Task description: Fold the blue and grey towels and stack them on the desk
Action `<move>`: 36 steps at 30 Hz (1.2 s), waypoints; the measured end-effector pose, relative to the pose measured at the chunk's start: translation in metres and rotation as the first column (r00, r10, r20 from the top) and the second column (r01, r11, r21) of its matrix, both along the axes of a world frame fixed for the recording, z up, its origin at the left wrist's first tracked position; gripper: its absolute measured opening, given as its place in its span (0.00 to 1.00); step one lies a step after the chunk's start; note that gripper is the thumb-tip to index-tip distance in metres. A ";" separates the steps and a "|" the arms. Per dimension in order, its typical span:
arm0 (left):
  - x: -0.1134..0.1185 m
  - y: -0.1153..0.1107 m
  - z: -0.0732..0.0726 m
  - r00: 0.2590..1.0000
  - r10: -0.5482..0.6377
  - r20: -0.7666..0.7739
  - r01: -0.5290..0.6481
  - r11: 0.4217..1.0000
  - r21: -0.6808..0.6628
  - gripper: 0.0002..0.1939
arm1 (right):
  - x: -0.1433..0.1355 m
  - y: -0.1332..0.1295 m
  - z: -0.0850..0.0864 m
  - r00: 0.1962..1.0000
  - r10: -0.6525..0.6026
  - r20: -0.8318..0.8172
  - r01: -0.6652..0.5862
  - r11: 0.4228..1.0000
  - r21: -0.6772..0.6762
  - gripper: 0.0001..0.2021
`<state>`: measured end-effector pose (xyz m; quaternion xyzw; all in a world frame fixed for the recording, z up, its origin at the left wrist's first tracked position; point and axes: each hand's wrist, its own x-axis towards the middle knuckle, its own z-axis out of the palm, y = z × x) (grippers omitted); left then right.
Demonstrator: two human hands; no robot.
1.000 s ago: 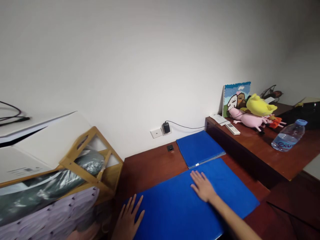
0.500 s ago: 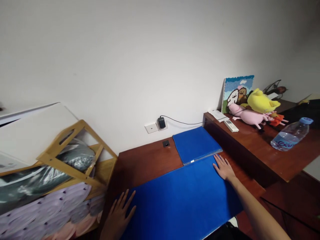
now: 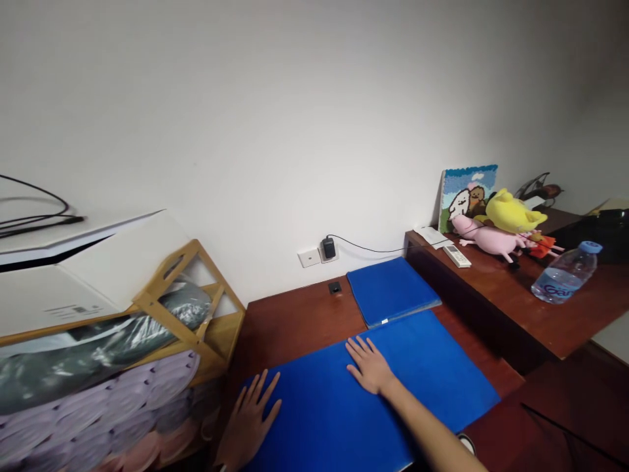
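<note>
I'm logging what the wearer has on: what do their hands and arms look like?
The left hand and right hand are gloveless, with no rings visible. The right forearm shows no sleeve or watch. A pale sliver edges the left wrist, too cut off to identify.

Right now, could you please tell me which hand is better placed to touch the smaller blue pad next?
Probably the right hand: it is spread over the larger blue pad, nearer the smaller blue pad, while the left hand is farther away, at the larger pad's left edge.
</note>
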<state>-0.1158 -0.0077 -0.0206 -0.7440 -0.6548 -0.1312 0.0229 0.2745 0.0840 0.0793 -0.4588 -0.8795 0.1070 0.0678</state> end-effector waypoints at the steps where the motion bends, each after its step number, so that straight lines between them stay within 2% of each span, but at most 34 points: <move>1: 0.000 0.000 -0.001 1.000 0.000 0.004 0.000 1.000 0.004 0.32 | 0.009 0.001 -0.003 0.999 -0.045 0.015 0.045 0.999 -0.008 0.32; 3: -0.001 0.001 -0.003 1.000 0.004 0.006 -0.004 1.000 0.007 0.32 | 0.045 0.010 -0.002 0.988 -0.139 0.059 0.140 0.990 -0.006 0.32; 6: -0.003 0.001 -0.006 1.000 0.007 -0.001 -0.007 1.000 -0.007 0.32 | 0.125 0.031 0.011 0.951 -0.275 0.144 0.278 0.961 0.000 0.32; 9: -0.006 0.001 -0.008 1.000 0.000 -0.006 -0.001 0.999 -0.043 0.32 | 0.203 0.051 0.024 0.870 -0.435 0.230 0.444 0.896 0.014 0.32; 11: -0.007 0.001 -0.007 1.000 -0.010 -0.003 0.010 0.998 -0.063 0.32 | 0.241 0.061 0.028 0.823 -0.511 0.250 0.523 0.852 0.022 0.32; 13: -0.009 0.000 -0.006 1.000 -0.017 -0.002 0.017 0.997 -0.069 0.31 | 0.264 0.066 0.027 0.809 -0.540 0.233 0.551 0.834 0.020 0.32; 15: -0.010 0.000 -0.005 1.000 -0.015 -0.008 0.015 0.998 -0.068 0.31 | 0.275 0.068 0.026 0.815 -0.543 0.205 0.553 0.833 0.012 0.32; 20: -0.014 0.001 -0.006 0.999 -0.014 -0.032 0.011 0.997 -0.072 0.32 | 0.278 0.067 0.029 0.831 -0.537 0.144 0.548 0.835 -0.045 0.31; 27: -0.015 0.003 -0.005 0.999 -0.039 0.002 0.039 0.999 0.001 0.31 | 0.286 0.071 0.031 0.848 -0.528 0.046 0.530 0.839 -0.122 0.30; 33: -0.015 0.001 0.014 1.000 -0.002 -0.011 0.003 0.996 0.092 0.32 | 0.284 0.071 0.034 0.859 -0.511 -0.010 0.507 0.854 -0.116 0.28; 35: -0.003 0.001 0.025 1.000 -0.006 -0.014 0.008 0.987 0.159 0.30 | 0.281 0.070 0.036 0.862 -0.507 -0.008 0.503 0.857 -0.113 0.28; 36: 0.011 0.002 0.032 1.000 -0.009 -0.004 0.010 0.980 0.198 0.28 | 0.280 0.070 0.037 0.864 -0.504 -0.004 0.500 0.858 -0.119 0.28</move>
